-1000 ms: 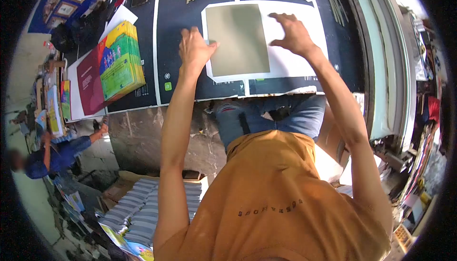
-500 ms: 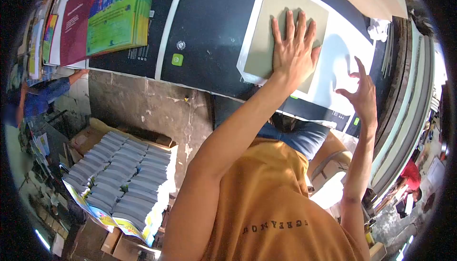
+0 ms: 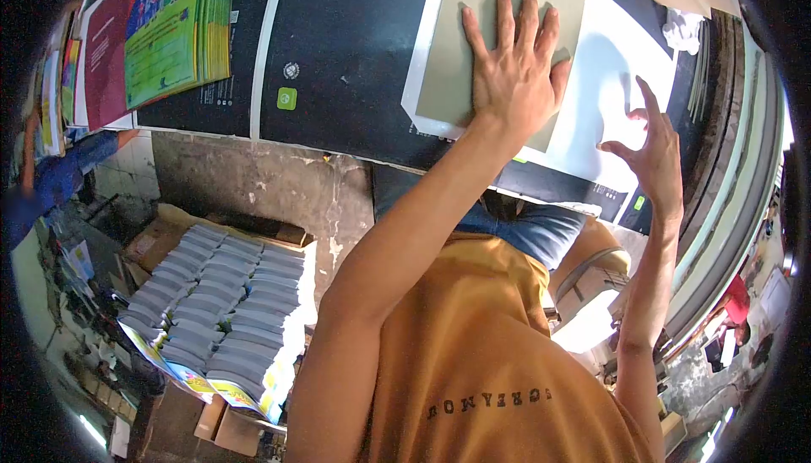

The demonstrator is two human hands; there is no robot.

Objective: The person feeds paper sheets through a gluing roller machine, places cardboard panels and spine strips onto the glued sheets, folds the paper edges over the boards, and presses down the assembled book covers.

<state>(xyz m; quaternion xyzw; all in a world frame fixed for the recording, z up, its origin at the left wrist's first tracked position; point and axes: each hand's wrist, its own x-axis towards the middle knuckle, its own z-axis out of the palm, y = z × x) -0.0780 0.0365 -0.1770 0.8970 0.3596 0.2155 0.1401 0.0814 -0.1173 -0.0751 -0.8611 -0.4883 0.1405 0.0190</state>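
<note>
My left hand lies flat with fingers spread on a grey-beige board. The board rests on a large white sheet, whose edge shows as a border along the board's left side. Over the right part of that sheet is my right hand, its thumb and fingers curved and apart with nothing between them. It casts a shadow on the paper. Whether its fingertips touch the sheet I cannot tell.
Colourful booklets are stacked at the table's left. Below, a box holds rows of grey-edged booklets. Crumpled white paper lies at the right. Another person's arm shows at far left, a person in red at far right.
The view has shifted, so the tabletop appears farther up and left. My left hand stays flat on the board. My right hand keeps its curved shape and sits slightly farther right in view.
</note>
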